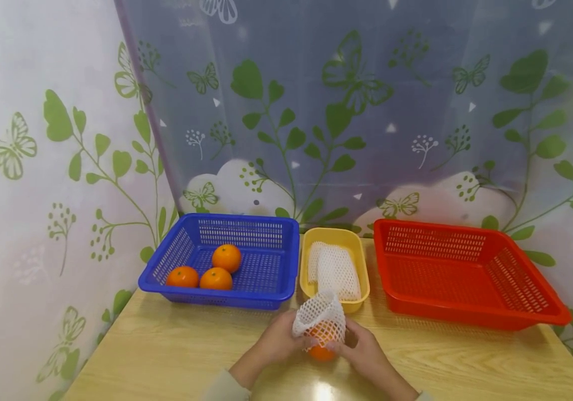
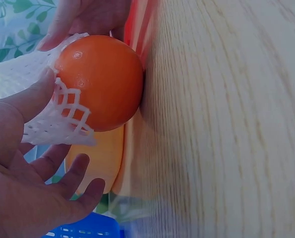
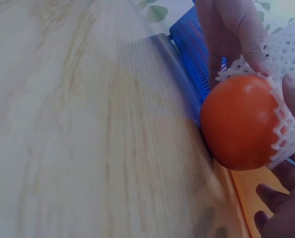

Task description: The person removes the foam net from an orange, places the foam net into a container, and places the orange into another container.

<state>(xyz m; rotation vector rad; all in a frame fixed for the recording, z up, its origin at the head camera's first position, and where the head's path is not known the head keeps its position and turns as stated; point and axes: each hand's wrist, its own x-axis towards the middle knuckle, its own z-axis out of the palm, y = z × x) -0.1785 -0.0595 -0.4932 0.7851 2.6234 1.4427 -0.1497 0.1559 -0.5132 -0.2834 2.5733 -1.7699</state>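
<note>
Over the wooden table, an orange [image 1: 322, 353] sits partly inside a white foam net sleeve [image 1: 320, 311]. Its bare lower side points toward the table in the wrist views. My left hand [image 1: 278, 338] pinches the left edge of the sleeve, thumb on the mesh beside the orange [image 2: 105, 82] and the other fingers spread behind. On the opposite side, my right hand [image 1: 365, 352] holds the sleeve's right edge with its thumb close by the orange [image 3: 239, 124]. The sleeve's far end stands up loose above the fruit.
At the left a blue basket [image 1: 286, 284] holds three oranges [image 1: 226, 258]. Behind my hands stands a small yellow basket [image 1: 361, 267] with folded white foam nets [image 1: 336, 270]. A red basket [image 1: 466, 317] is at the right, and a patterned curtain [image 1: 286, 111] hangs behind.
</note>
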